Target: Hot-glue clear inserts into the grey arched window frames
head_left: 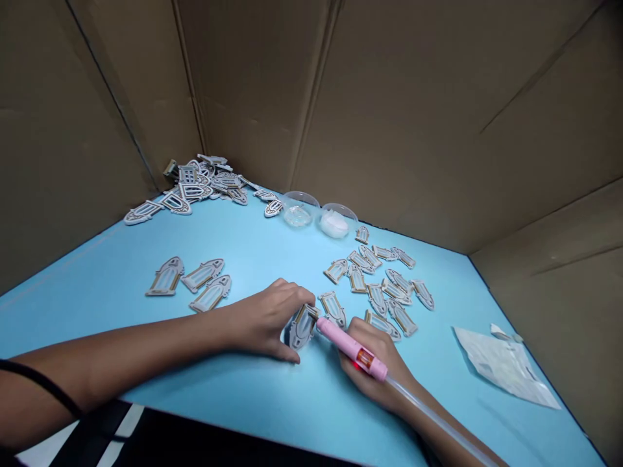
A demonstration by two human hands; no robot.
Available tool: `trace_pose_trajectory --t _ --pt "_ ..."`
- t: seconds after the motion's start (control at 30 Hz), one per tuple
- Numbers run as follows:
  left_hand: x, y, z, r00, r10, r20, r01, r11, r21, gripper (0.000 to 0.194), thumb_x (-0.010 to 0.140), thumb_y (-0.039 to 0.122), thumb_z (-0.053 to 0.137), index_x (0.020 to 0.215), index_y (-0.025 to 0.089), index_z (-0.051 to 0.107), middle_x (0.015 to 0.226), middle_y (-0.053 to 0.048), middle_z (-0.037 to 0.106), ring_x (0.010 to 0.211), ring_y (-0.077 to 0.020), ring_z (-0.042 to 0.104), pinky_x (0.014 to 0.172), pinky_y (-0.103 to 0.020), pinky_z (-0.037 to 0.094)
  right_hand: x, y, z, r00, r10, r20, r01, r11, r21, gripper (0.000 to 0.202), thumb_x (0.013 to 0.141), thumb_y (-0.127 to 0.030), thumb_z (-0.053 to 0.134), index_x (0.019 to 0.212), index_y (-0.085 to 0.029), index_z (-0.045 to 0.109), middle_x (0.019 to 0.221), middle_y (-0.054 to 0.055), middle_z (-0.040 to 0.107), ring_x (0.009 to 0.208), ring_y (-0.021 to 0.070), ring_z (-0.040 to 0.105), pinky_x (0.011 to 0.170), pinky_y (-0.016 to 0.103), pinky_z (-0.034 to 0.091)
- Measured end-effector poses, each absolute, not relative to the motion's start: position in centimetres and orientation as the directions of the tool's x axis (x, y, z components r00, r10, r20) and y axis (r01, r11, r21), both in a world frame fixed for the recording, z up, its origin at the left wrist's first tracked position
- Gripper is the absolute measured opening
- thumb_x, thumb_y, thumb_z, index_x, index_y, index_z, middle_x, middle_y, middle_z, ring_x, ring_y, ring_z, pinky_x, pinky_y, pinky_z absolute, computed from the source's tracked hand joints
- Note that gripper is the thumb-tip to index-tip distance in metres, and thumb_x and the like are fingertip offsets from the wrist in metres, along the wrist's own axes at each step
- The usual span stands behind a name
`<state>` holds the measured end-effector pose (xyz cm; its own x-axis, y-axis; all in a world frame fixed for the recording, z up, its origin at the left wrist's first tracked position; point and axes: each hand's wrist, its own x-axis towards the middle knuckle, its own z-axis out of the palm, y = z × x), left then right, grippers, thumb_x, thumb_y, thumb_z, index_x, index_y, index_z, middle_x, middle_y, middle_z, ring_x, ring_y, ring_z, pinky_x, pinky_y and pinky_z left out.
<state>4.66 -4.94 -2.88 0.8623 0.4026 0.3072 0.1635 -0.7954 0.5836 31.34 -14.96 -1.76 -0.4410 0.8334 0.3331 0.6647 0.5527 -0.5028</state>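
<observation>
My left hand grips a small arched window-shaped piece between thumb and fingers, tilted up on its edge above the blue tabletop. My right hand is closed around a pink pen-shaped tool with an orange window, a red light and a clear tube or stick trailing from its back end. The tool's tip meets or nearly meets the upper right edge of the held piece; exact contact is hard to tell. Just behind the tip lies another arched piece.
Several arched pieces lie spread at the right, and 3 more at the left. A heap of them fills the back left corner. Two clear dishes stand at the back. A white packet lies right. Cardboard walls surround the table.
</observation>
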Motion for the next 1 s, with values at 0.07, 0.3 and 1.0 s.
trace_pose_trajectory --t 0.07,0.3,1.0 --pt "4.72 -5.12 -2.76 0.868 0.383 0.316 0.142 -0.802 0.58 0.071 0.081 0.05 0.086 0.13 0.023 0.043 0.125 -0.012 0.063 0.113 -0.0305 0.06 0.101 -0.044 0.042 31.33 -15.17 -1.76 -0.44 0.83 0.344 0.673 0.558 -0.485 0.023 0.082 -0.01 0.055 0.073 -0.021 0.037 0.07 -0.002 0.046 0.058 0.0105 0.048 0.053 0.021 0.034" --pt "4.7 -5.04 -2.69 0.855 0.358 0.376 0.095 -0.82 0.564 0.068 0.085 0.052 0.082 0.131 0.023 0.042 0.128 -0.013 0.063 0.114 -0.0302 0.061 0.1 -0.045 0.043 31.67 -15.57 -1.8 -0.439 0.828 0.349 0.711 0.558 -0.427 0.023 0.083 -0.014 0.056 0.074 -0.022 0.036 0.071 -0.001 0.045 0.056 0.0106 0.048 0.052 0.021 0.034" --pt "4.53 -5.04 -2.76 0.846 0.365 0.389 0.104 -0.829 0.55 0.068 0.084 0.052 0.083 0.13 0.022 0.043 0.128 -0.013 0.064 0.113 -0.029 0.062 0.102 -0.044 0.042 31.72 -15.71 -2.34 -0.439 0.823 0.362 0.725 0.562 -0.399 0.023 0.084 -0.014 0.056 0.077 -0.023 0.036 0.073 -0.001 0.046 0.057 0.0115 0.049 0.052 0.022 0.035"
